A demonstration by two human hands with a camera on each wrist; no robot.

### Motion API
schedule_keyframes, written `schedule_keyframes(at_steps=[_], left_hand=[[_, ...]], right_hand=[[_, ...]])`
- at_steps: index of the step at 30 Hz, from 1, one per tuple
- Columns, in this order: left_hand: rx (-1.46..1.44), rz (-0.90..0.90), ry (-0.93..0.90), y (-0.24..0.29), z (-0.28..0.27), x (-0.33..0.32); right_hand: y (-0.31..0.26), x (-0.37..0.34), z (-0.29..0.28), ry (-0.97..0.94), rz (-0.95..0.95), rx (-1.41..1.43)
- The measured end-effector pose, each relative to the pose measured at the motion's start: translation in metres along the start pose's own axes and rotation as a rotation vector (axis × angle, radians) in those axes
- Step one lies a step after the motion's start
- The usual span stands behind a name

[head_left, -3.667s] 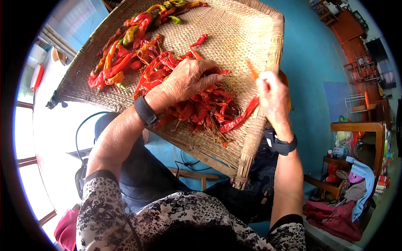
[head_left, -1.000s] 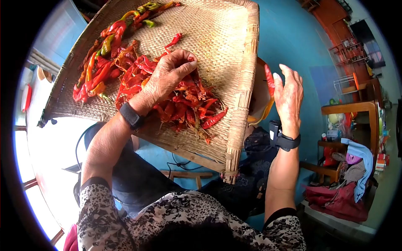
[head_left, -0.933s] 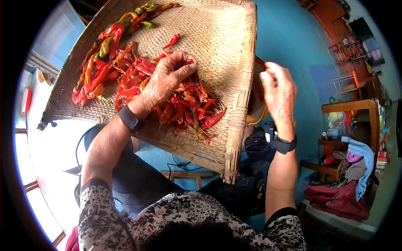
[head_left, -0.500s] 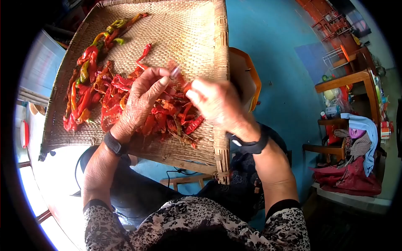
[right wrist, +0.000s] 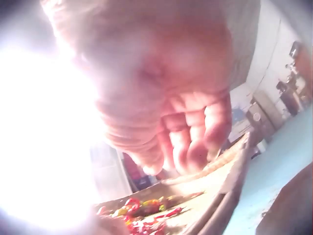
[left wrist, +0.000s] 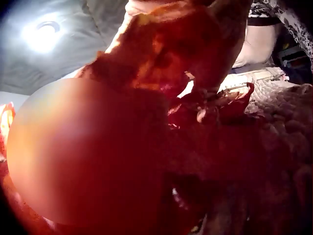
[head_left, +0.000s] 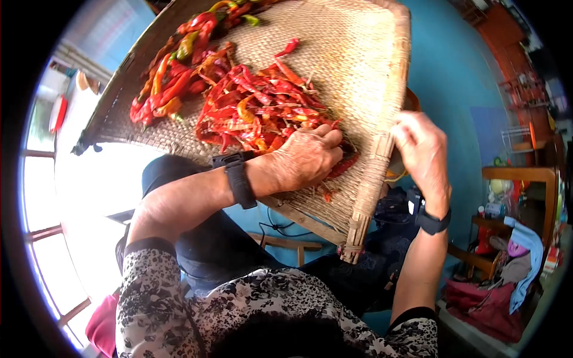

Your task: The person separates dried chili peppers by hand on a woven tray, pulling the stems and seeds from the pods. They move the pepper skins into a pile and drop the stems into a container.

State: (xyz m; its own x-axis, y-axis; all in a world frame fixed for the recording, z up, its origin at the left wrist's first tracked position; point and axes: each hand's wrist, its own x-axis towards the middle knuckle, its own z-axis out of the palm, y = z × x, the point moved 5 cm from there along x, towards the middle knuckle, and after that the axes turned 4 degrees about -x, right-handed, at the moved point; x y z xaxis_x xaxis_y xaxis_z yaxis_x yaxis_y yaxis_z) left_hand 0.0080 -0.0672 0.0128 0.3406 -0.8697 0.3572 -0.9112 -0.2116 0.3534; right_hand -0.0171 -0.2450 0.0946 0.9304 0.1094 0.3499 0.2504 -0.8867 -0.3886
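Dried red chili peppers (head_left: 250, 98) form a loose heap on a woven tray (head_left: 343, 53). My left hand (head_left: 304, 158) reaches into the near side of this heap, knuckles up and fingers bent downward. Its fingertips are hidden, so I cannot tell whether they grip a pepper. In the left wrist view, a large blurred red shape (left wrist: 98, 161) covers much of the picture. My right hand (head_left: 422, 149) is at the tray's right rim with its fingers loosely bent. In the right wrist view, nothing shows between the thumb and fingers (right wrist: 195, 142).
Larger red, orange and green peppers (head_left: 173, 83) lie along the tray's left side. Partly hidden behind the right rim is a container (head_left: 410, 100) with an orange edge. Below the tray stands a wooden stool (head_left: 292, 243). A chair with clothes (head_left: 486, 298) is at the right.
A second ago the right hand held a red pepper beyond the rim. Half a second ago both hands met over the heap. Since then the right moved back rightward and the left dropped into the peppers.
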Motion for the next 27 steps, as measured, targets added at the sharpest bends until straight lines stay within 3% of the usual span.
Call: schedule_keyframes(at_steps=[2,4,6,12,13,14,16,18,20,22,24,26,27], left_hand=[[-0.027,-0.019,-0.011,-0.002,-0.004,0.0],[-0.059,-0.037,-0.016,-0.008,-0.01,-0.002],[-0.093,-0.04,-0.017,-0.013,-0.013,-0.002],[-0.224,-0.167,-0.088,-0.037,-0.032,-0.002],[-0.317,-0.112,-0.083,-0.041,-0.036,0.0],[-0.411,-0.21,-0.134,-0.049,-0.039,0.002],[-0.472,-0.324,0.024,-0.062,-0.052,0.005],[-0.374,-0.284,0.291,-0.077,-0.069,0.012],[-0.21,-0.397,0.342,-0.106,-0.075,0.019],[0.196,-0.365,0.312,-0.13,-0.072,0.021],[0.26,-0.444,0.266,-0.167,-0.052,0.006],[0.166,-0.445,0.096,-0.172,-0.051,0.001],[0.156,-0.356,0.131,-0.17,-0.055,0.005]], right_hand=[[-0.026,-0.003,0.028,-0.27,-0.068,0.192],[-0.04,-0.008,0.055,-0.413,-0.21,-0.038],[-0.039,-0.02,0.08,-0.342,-0.394,-0.283],[-0.035,-0.017,0.076,-0.383,-0.333,-0.132],[-0.036,-0.014,0.072,-0.332,-0.31,-0.064],[-0.035,-0.012,0.068,-0.278,-0.287,0.004],[-0.034,-0.012,0.068,-0.275,-0.266,0.015],[-0.032,-0.015,0.068,-0.294,-0.22,0.048],[-0.034,-0.014,0.065,-0.273,-0.245,0.02],[-0.033,-0.015,0.062,-0.235,-0.229,0.164],[-0.033,-0.014,0.06,-0.203,-0.25,0.224],[-0.033,-0.015,0.054,-0.279,-0.16,0.366],[-0.03,-0.013,0.049,-0.251,-0.148,0.383]])
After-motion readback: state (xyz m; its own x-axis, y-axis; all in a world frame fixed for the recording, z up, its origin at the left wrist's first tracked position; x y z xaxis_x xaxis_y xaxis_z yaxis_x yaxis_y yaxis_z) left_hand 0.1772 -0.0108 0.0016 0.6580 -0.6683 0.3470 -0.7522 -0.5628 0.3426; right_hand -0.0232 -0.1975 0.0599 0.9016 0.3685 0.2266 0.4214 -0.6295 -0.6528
